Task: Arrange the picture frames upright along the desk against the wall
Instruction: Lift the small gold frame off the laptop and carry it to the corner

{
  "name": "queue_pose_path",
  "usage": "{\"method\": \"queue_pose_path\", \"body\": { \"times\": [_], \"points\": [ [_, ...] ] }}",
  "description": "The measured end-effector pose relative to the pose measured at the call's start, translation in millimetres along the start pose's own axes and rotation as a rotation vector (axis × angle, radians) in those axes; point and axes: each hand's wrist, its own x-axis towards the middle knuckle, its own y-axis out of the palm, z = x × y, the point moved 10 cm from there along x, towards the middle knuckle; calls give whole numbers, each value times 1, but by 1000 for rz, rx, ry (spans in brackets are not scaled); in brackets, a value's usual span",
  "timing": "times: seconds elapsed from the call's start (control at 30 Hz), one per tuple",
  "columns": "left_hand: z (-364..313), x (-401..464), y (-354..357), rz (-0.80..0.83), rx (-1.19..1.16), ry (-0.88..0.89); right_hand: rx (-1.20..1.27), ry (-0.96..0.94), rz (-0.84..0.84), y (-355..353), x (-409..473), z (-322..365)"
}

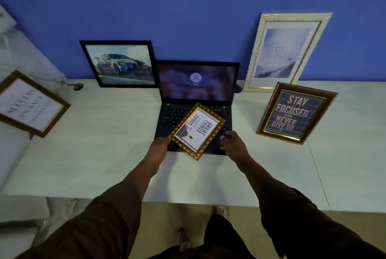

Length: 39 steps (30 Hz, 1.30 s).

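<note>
Where the view cuts off at the bottom, both dark sleeves run out of frame, and shoes show only dimly on the floor below the white desk [83, 164]'s near edge. The left hand [159, 145] grips the lower corner of a small gold ornate frame [197, 131]; its fingers are hidden under the frame, which is held tilted over the keyboard of an open black laptop [196, 99], print turned sideways. The right hand [231, 142] hovers just beside the frame's right edge, fingers curled and loose, holding nothing; whether it touches the laptop cannot be told. A wide bare stretch of desk lies on either side of the arms. To the right, a brown-and-gold "Stay Focused" frame [296, 113] stands propped up, well short of the wall. Behind it a tall white textured frame [287, 51] leans on the blue wall [188, 7], its lettering too washed out to read. Left of the laptop, a black-framed car picture [120, 63] leans against the wall. At the far left, a gold-framed "Success" print [31, 104] is cropped by the picture's edge, and how it is supported is unclear.
</note>
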Motion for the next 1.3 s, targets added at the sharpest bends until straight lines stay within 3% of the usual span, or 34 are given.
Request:
{"method": "queue_pose_path", "body": {
  "times": [0.37, 0.47, 0.67, 0.8, 1.07, 1.3],
  "points": [
    [-38, 55, 36, -83, 215, -23, 81, 121, 197, 18, 68, -29],
    [-44, 50, 58, -37, 178, -51, 114, 124, 241, 27, 71, -23],
    [-31, 59, 53, -93, 191, -83, 223, 101, 274, 42, 79, -15],
    [-23, 48, 50, -72, 196, -117, 248, 102, 383, 54, 79, -9],
    [-25, 19, -29, -390, 59, -23, 13, -95, 659, 82, 45, 41],
    [-15, -11, -61, -51, 202, 25, -221, -309, 835, 131, -17, 88]
  ]
}}
